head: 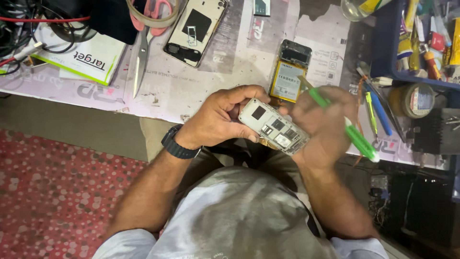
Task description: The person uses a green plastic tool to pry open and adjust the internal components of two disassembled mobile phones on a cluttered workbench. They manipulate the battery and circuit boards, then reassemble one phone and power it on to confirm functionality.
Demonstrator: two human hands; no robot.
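My left hand (218,117) grips one end of a small opened phone body (273,127), its circuit board and card slots facing up. A black watch (178,144) sits on that wrist. My right hand (318,127) supports the phone's other end and holds a green brush-like tool (350,129) that slants from upper left to lower right; this hand is blurred. Both hands hover at the bench's near edge, above my lap.
On the bench lie an opened smartphone with a yellow battery (289,72), a phone back shell (195,29), scissors (143,43), a white box (88,57), tangled cables (28,29), a tape roll (413,100), pens (378,108) and a blue tool tray (421,43).
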